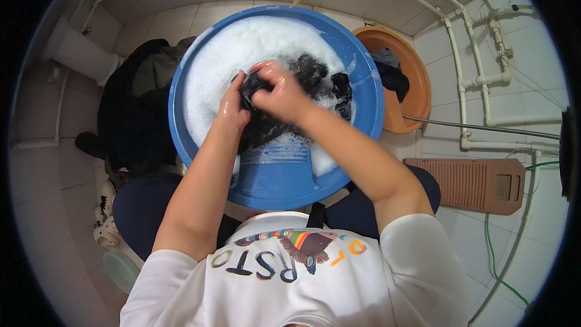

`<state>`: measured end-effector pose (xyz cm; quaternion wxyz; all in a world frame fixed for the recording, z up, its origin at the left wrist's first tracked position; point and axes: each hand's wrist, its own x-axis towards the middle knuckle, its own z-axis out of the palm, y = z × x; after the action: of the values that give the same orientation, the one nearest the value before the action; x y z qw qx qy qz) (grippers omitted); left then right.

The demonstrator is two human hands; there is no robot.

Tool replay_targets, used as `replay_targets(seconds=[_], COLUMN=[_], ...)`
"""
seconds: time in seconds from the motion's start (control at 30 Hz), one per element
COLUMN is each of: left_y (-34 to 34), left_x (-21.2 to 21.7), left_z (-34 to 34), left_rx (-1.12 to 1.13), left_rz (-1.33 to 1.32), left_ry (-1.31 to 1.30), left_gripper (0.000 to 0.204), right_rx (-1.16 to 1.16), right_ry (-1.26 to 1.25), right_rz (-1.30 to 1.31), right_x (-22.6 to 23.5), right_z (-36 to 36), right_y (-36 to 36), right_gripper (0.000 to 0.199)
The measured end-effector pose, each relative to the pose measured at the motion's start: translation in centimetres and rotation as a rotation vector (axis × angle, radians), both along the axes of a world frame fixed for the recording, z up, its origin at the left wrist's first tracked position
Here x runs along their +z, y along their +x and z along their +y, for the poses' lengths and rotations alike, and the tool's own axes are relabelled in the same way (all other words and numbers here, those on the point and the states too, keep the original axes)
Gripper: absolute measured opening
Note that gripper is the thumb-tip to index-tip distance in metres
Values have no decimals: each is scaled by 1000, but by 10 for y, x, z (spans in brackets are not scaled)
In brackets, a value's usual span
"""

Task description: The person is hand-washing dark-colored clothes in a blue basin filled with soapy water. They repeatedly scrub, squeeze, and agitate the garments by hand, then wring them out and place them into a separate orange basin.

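Note:
A large blue basin (181, 122) full of white suds (242, 39) stands in front of me. Wet black cloth, seemingly a garment (310, 72), lies in the foam. Above it my left hand (233, 102) is closed on a bunched part of the cloth. My right hand (279, 92), slightly blurred, grips the same bunch from the other side, its fingers curled close to the left ones. Near the basin's front side a ribbed blue washboard surface (277, 152) shows below my hands, partly under water and foam. How far the cloth reaches beneath the suds is hidden.
Dark clothes (136, 115) are piled on the floor at left. An orange basin (417, 106) with dark cloth stands at right behind the blue one. Nearer on the right lies a brown washboard (478, 184). White pipes (457, 79) line the walls; a green hose (493, 260) crosses the tiles.

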<state>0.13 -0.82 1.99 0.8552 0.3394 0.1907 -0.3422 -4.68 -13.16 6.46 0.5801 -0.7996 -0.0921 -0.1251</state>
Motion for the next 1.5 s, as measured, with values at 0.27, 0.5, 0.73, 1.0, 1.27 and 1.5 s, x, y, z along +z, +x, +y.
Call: replay_targets(seconds=[0.27,0.5,0.73,1.0,1.27,1.5], left_y=[-25,-37,-26,20,-20,-10], left_x=[2,-12,59,21,14,0], left_z=[-22,-5,-24,11,9,11], left_rx=[-5,26,6,49,-871,-748], left_rz=[-24,-255,37,-1204,-1288,-1354], left_ry=[4,-184,139,1433,1665,1733], left_gripper=[39,43,40,59,66,29], right_rx=[-346,-209,-625,-622,113,265], right_ry=[-308,-243,-338,-795,-1313,-674], right_rz=[-198,-170,177,56,625,656], right_x=[-16,18,-17,-28,-46,-58], right_z=[14,54,-35,-121,-89,-129], right_y=[-10,-35,12,16,-1,0], right_gripper=[33,17,39,44,64,57])
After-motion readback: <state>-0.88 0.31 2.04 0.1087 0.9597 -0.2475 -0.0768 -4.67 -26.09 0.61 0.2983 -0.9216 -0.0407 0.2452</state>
